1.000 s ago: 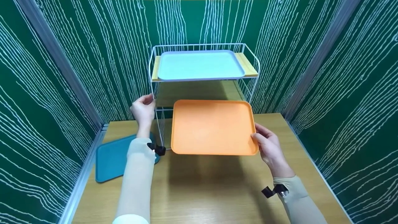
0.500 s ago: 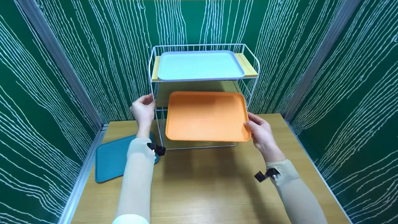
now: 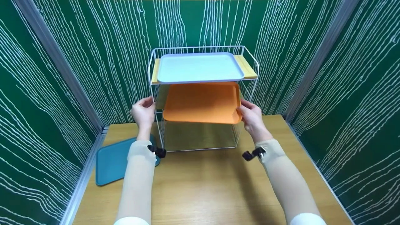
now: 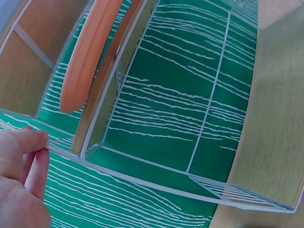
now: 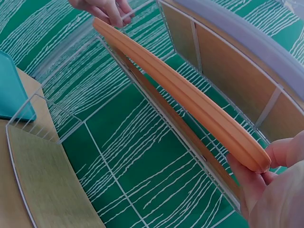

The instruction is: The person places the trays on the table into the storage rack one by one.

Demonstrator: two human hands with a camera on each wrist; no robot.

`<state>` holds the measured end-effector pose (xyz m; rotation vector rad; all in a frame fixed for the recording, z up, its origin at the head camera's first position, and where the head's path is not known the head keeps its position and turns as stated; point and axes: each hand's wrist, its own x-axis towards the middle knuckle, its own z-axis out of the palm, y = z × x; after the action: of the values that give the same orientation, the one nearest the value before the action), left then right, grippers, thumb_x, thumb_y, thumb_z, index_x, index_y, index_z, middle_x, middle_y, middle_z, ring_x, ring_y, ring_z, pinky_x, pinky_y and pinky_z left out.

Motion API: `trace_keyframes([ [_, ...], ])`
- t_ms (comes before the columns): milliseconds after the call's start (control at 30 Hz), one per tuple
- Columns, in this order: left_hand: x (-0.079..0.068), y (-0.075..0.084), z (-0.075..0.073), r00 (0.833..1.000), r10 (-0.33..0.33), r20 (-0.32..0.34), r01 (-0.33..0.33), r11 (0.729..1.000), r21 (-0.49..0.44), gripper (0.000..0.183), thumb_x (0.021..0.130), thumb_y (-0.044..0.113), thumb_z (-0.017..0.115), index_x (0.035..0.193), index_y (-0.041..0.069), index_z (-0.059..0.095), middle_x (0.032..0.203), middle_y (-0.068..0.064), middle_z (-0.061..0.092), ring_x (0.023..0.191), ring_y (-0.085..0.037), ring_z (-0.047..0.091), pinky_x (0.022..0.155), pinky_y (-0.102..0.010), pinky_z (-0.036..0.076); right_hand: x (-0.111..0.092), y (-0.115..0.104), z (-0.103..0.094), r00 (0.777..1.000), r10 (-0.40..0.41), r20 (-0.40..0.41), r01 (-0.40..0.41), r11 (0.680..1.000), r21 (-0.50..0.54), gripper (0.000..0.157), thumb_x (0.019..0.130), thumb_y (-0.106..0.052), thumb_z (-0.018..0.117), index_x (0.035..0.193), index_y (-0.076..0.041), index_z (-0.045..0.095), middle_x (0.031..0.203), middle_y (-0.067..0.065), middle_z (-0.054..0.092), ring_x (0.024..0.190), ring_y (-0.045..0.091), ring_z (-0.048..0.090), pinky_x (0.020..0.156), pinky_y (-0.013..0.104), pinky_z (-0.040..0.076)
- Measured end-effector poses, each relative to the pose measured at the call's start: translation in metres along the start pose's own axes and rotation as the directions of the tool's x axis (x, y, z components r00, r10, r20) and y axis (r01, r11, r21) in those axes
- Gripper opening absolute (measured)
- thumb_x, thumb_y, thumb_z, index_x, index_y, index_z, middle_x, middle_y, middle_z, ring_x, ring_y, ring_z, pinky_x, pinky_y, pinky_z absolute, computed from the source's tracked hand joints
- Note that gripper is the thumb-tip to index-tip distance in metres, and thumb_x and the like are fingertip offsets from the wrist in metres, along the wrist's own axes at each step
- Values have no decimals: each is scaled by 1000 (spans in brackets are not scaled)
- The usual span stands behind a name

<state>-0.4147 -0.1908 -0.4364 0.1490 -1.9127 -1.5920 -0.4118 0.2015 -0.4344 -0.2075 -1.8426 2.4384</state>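
My right hand pinches the right edge of an orange tray, thumb on top and fingers beneath. The tray's far part lies under the top shelf of a white wire rack, just over the wooden middle shelf; its near edge juts out in front. In the right wrist view the orange tray slants above that shelf. With thumb and fingers my left hand grips the rack's front left upright, and the left wrist view has the thumb and fingers round this white wire.
A pale lavender-blue tray lies on the rack's top wooden shelf. On the table, left of the rack, is a teal tray, partly behind the left sleeve. The rack's bottom shelf sits low. Green walls with white lines enclose the table.
My right hand has moved the orange tray away from me and slightly left, from in front of the rack to between the top and middle shelves. My left hand stays on the upright.
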Motion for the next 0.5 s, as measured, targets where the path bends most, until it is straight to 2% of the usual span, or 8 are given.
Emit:
trace_keyframes([
  [233,1,-2,-2,1000,3,-10,-3,1000,12,19,95,2,80,114,3,82,111,-12,80,101,-22,77,91,-30,63,18,-4,20,1000,-16,16,18,993,-117,58,99,2,55,156,5,49,145,27,57,114,31,66,84,29,64],
  [367,-1,-1,-2,1000,-17,11,17,1000,-9,19,97,4,80,116,4,82,112,-12,80,102,-22,76,92,-32,63,23,-1,28,999,-40,-2,39,987,-156,56,96,2,54,152,6,54,141,26,58,109,29,64,80,26,61],
  [500,-1,1,-2,999,-26,30,27,999,-34,20,97,6,79,117,6,81,113,-10,79,104,-21,76,92,-31,63,26,1,33,995,-77,-62,64,980,-186,53,94,2,58,147,5,60,139,25,60,106,27,64,81,26,58],
])
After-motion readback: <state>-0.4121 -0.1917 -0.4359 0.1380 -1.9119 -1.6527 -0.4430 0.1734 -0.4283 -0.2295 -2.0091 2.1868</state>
